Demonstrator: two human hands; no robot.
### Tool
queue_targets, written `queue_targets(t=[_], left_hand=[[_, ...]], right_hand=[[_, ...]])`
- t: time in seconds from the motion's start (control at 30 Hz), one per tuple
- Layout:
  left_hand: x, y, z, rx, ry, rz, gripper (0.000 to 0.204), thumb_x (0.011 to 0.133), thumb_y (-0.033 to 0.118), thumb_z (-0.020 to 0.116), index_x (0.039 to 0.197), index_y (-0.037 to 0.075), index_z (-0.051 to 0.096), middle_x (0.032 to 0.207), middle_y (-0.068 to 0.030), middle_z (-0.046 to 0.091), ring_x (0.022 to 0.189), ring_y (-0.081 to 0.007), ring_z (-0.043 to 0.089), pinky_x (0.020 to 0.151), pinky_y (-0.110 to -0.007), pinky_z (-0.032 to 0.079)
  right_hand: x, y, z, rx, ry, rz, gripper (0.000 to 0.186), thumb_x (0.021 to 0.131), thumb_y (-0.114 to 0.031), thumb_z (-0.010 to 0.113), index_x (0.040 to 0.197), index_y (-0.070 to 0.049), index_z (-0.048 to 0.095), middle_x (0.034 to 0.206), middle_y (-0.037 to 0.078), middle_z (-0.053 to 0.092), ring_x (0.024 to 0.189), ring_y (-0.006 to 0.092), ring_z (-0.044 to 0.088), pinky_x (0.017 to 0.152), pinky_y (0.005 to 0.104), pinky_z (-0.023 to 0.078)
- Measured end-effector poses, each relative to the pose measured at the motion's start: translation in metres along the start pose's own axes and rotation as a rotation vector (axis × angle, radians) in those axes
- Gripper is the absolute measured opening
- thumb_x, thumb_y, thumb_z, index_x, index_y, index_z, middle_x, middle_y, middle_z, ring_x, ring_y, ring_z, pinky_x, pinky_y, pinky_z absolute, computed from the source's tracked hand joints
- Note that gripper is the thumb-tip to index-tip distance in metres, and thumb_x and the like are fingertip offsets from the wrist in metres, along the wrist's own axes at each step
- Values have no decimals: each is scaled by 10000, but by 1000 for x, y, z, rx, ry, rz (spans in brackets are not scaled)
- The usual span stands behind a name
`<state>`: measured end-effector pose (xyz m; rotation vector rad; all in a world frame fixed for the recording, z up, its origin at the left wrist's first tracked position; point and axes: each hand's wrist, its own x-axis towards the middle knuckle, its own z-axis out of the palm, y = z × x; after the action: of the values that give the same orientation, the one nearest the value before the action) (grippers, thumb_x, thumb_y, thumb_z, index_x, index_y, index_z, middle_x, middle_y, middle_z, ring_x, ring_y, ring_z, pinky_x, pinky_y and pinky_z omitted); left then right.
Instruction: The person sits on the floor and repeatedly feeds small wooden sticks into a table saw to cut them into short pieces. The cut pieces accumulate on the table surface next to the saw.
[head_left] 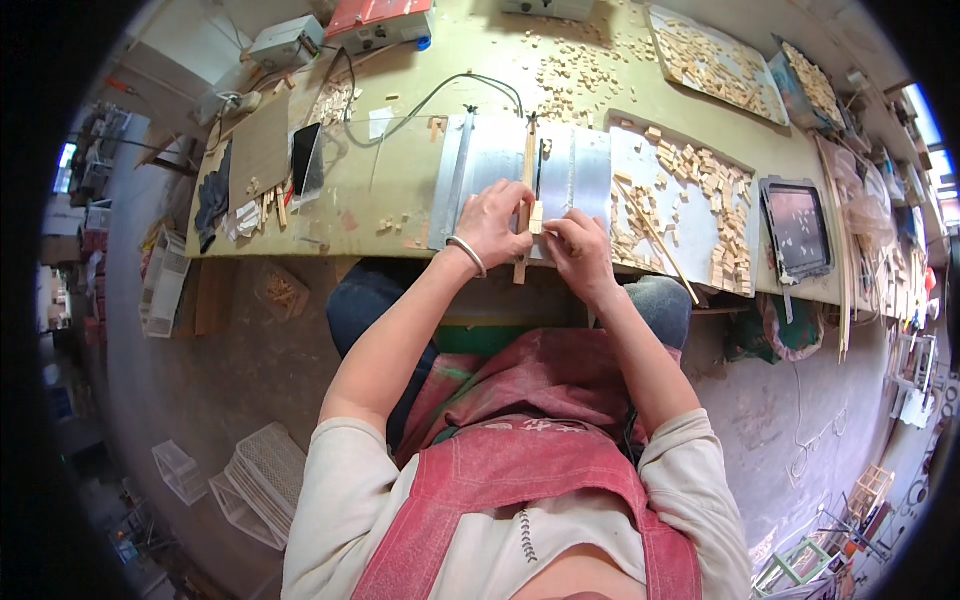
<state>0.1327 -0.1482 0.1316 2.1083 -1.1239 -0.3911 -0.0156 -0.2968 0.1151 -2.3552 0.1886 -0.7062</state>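
A small pale wooden block (537, 217) sits against a long thin wooden strip (529, 160) that runs toward me over a silver metal plate (592, 170) at the table's front edge. My left hand (490, 225), with a bangle at the wrist, closes its fingers and thumb about the block and strip. From the right, my right hand (583, 252) has thumb and fingers pinched together close beside the block. Whatever lies between those fingertips is too small to make out. Beside the strip there is a narrow dark rod (541, 165).
Right of the plate, a white board (690, 215) carries many wooden blocks and a thin stick. Loose blocks and a full tray (718, 62) lie farther back. To the left are a phone (306, 160), dark gloves (212, 200) and a cable (400, 125). A black-rimmed tray (828, 235) stands far right.
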Motion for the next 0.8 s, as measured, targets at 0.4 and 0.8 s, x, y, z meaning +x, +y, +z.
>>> queue_targets(t=[0.4,0.8], left_hand=[[15,-2,1,-31,35,-7,389,742,191,796,1097,107,660,1047,-113,687,1007,-342,699,876,-486,544],[35,-9,-1,-42,58,-15,409,735,199,801,1113,102,681,1053,-117,697,956,-337,715,855,-470,571]], right_hand=[[15,13,1,-67,-52,-69,50,872,-72,788,885,-105,754,858,61,677,855,297,679,790,427,467],[32,22,5,-48,-63,3,23,879,-91,787,890,-87,767,865,70,694,884,299,694,799,429,465]])
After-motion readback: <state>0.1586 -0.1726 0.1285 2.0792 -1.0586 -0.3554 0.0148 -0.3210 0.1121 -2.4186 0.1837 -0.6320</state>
